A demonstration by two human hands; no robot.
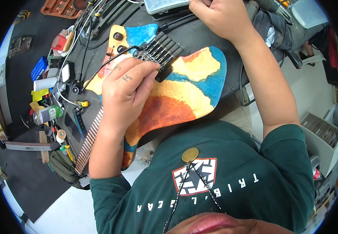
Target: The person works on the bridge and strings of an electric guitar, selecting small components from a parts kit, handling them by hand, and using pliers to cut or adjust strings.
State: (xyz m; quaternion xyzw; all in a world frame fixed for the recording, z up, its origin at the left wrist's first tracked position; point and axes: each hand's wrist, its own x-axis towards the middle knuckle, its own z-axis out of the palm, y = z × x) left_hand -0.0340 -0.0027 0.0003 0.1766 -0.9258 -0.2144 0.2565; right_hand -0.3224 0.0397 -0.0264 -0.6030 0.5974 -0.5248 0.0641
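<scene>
An electric guitar [176, 97] with a blue, cream and rust-orange body lies across the bench, its fretted neck [89, 142] toward the lower left. My left hand [126, 89] rests over the black tremolo bridge [159, 50], thumb and forefinger pinched at its near edge; what they hold is hidden. A thin black bent bar [109, 61] reaches from the bridge past that hand. My right hand [223, 15] is raised at the top edge, beyond the body, fingers curled and partly out of view; their contents are hidden. A translucent case [165, 6] is beside it.
The dark bench [32, 183] carries cables, an orange tray [61, 8], a blue box [39, 68], bottles, tools and a green pouch [61, 169] at left. A bag [264, 37] lies at upper right. A person's foot [309, 54] shows beyond, near white drawers [321, 144].
</scene>
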